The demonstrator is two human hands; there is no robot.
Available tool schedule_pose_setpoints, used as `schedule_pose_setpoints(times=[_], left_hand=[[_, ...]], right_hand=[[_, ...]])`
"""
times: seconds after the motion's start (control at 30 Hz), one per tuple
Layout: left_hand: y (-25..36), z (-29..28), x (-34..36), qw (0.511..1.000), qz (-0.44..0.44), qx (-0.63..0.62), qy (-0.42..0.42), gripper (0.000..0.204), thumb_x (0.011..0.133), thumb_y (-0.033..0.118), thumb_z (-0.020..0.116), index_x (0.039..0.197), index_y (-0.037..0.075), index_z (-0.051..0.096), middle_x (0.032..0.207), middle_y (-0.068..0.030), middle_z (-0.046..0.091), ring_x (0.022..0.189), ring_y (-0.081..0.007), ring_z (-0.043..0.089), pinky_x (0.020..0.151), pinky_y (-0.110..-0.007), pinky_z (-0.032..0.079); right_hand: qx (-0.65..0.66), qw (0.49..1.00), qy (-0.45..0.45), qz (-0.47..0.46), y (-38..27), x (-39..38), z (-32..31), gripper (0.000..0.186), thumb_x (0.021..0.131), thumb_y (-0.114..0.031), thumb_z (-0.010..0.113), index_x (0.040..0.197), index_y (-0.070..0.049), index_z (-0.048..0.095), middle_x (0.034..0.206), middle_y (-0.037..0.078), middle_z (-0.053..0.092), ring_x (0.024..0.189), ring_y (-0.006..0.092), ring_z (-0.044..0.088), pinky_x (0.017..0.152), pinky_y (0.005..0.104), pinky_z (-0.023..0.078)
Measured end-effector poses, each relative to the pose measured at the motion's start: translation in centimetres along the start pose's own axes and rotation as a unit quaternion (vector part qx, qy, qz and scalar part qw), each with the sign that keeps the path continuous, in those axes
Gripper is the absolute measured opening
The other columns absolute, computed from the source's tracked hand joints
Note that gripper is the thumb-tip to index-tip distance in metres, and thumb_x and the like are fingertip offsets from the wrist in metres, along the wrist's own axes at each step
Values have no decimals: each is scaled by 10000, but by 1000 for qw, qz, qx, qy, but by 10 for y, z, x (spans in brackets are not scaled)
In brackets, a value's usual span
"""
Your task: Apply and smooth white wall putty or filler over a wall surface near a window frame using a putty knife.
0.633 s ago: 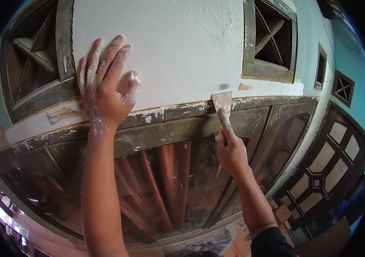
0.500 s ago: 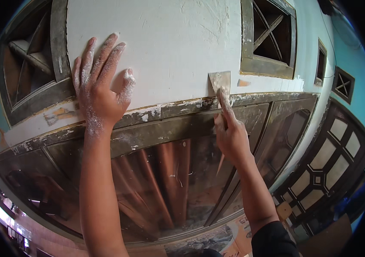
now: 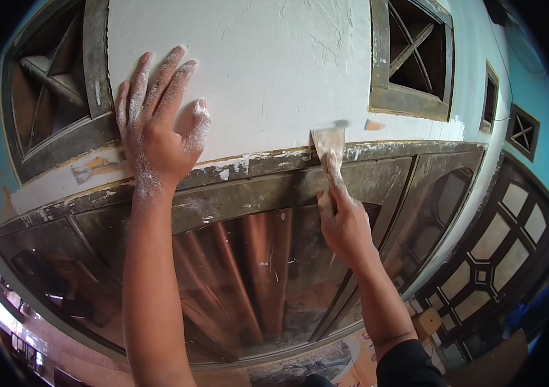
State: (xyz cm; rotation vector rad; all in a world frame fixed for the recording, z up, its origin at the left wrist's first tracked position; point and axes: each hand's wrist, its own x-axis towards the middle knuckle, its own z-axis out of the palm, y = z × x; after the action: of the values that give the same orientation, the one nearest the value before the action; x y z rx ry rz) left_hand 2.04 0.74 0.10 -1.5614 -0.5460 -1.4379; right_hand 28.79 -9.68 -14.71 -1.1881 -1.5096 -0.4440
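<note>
My left hand [image 3: 160, 126] lies spread against the white wall [image 3: 255, 77], its fingers and wrist dusted with white powder. In my right hand [image 3: 345, 222] is a putty knife [image 3: 328, 140] with a wide metal blade, my index finger stretched along it. The blade tilts up at the lower part of the wall, just above the dark wooden frame ledge [image 3: 242, 169]; its handle is mostly hidden in my fist. A small grey smudge [image 3: 332, 124] shows on the wall directly above the blade edge. White flecks and chipped paint mark the ledge.
Wooden vents with crossed slats flank the wall, one at the left [image 3: 49, 84] and one at the right [image 3: 413, 58]. Below the ledge are glass panes with a brown curtain [image 3: 255, 271] behind. A panelled door [image 3: 490, 251] and a wooden stool [image 3: 427, 322] stand at the right.
The putty knife and my right hand have moved down slightly, toward the ledge. A grey smudge now shows above the blade. My left hand stays spread on the wall; the whole view has shifted a little.
</note>
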Motion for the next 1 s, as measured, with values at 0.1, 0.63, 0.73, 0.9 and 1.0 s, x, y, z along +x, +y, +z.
schedule_pose_setpoints(times=[0.1, 0.63, 0.73, 0.9, 1.0], left_hand=[[-6, -4, -4, 1000, 4, -1, -7, 471, 890, 253, 675, 1354, 175, 688, 1527, 25, 587, 1475, -319, 458, 1204, -552, 308], [-1, -1, -1, 1000, -1, -6, 2, 481, 868, 251, 692, 1342, 170, 689, 1530, 26, 583, 1482, -317, 447, 1206, -560, 303], [0, 1, -1, 1000, -1, -7, 3, 476, 870, 252, 693, 1339, 168, 690, 1529, 25, 583, 1478, -317, 451, 1205, -559, 305], [-1, 1, 0, 1000, 1, -2, 14, 474, 868, 249, 693, 1334, 164, 691, 1526, 25, 585, 1474, -320, 454, 1202, -556, 309], [-1, 2, -3, 1000, 2, -11, 9, 467, 870, 247, 692, 1329, 160, 692, 1525, 23, 586, 1473, -322, 454, 1200, -554, 312]], right_hand=[[-22, 984, -101, 145, -27, 22, -7, 684, 1034, -153, 583, 1645, -291, 310, 979, 233, 733, 892, 497, 683, 785, 548, 541], [22, 999, -21, -16, -16, 10, 16, 701, 1019, -124, 555, 1655, -214, 274, 1180, 312, 684, 969, 513, 676, 822, 572, 543], [-41, 984, -127, 117, -31, 23, 6, 702, 1022, -144, 549, 1658, -220, 262, 1131, 298, 701, 922, 504, 684, 772, 569, 552], [23, 999, -40, 7, -22, -1, 19, 690, 1034, -180, 543, 1659, -222, 255, 891, 266, 708, 799, 501, 671, 655, 580, 518], [-23, 985, -119, 122, -46, 26, 2, 654, 1031, -145, 566, 1636, -184, 319, 997, 296, 707, 882, 509, 676, 727, 548, 515]])
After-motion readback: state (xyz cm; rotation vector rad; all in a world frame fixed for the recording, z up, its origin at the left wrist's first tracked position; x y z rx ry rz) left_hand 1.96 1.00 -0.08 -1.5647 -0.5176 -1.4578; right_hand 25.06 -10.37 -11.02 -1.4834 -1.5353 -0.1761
